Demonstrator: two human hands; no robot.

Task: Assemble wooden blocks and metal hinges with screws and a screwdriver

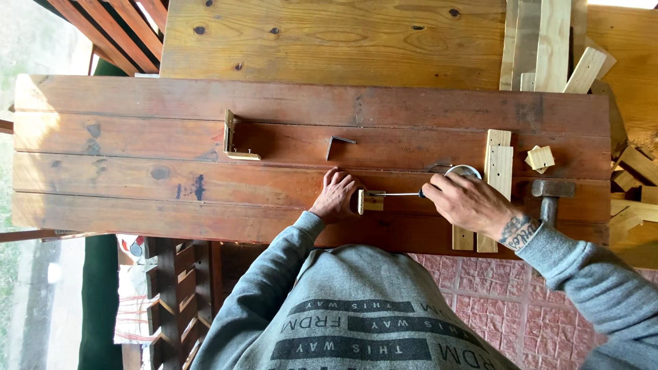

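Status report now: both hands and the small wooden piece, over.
Left hand steadies small wooden block on bench. Right hand holds screwdriver, tip at block. Hammer beside right wrist, nothing blocking.

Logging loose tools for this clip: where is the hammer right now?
In the head view, the hammer lies on the red-brown tabletop at the far right, just past the right hand and beside the upright wooden strips.

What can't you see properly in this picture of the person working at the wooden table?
Head view only:
- Screwdriver handle: wrapped inside the right hand.
- Screw or tip at the small wooden block: too small to make out.
- Left hand fingertips: whether they press the block is unclear.
- Hammer handle: hidden behind the right sleeve.
- Wood scraps: cut off by the right edge.
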